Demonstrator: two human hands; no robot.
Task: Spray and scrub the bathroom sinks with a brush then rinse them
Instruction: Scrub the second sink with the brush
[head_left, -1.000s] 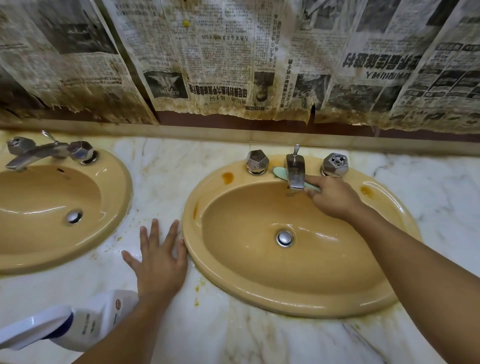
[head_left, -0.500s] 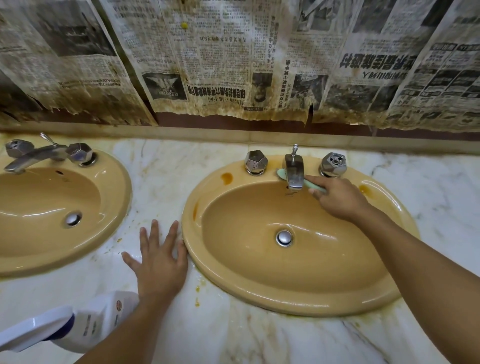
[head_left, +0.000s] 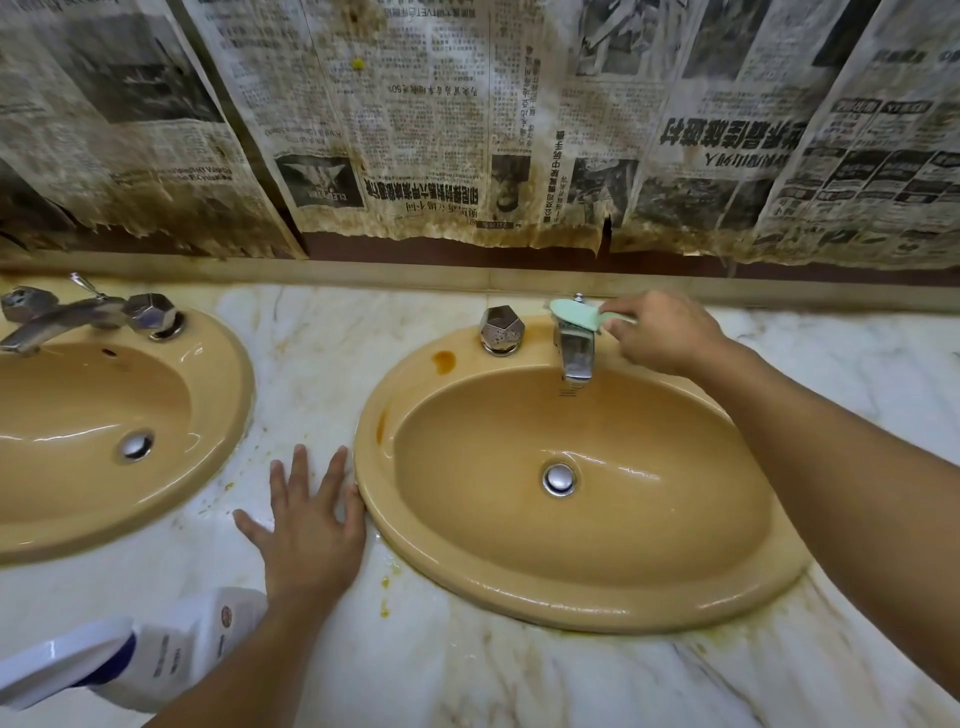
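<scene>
Gripping the green brush by its handle, the right hand holds its head atop the tap behind the right sink, handle running rightward, while the left hand lies flat, fingers spread, on the bench beside the rim.

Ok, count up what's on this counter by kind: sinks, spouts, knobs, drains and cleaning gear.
Sinks: 2
Faucet spouts: 2
Faceted knobs: 3 in view; another may be hidden behind the right hand
Drain plugs: 2
Brush: 1
Spray bottle: 1
Total: 11
</scene>
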